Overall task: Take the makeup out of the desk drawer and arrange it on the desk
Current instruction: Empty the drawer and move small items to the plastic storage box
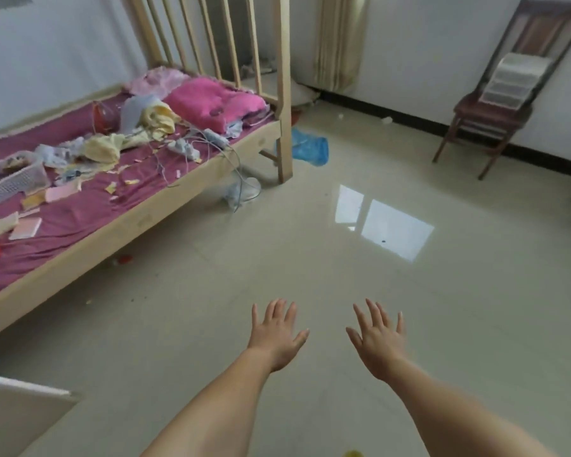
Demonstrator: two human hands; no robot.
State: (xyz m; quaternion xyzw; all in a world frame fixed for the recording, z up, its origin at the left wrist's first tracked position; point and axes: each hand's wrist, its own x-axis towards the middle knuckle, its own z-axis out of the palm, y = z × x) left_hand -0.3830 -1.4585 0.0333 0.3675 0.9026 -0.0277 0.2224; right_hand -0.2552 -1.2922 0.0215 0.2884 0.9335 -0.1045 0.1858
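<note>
Shiny pale floor (310, 258), messy bed (112, 179) at left. I see no desk, no drawer, no makeup anywhere, so nothing taken out yet. My left hand (274, 338) and right hand (378, 344) held out flat over floor, fingers spread wide, both holding nothing. I guess ready to start. Chair (488, 117) far right by wall.
</note>
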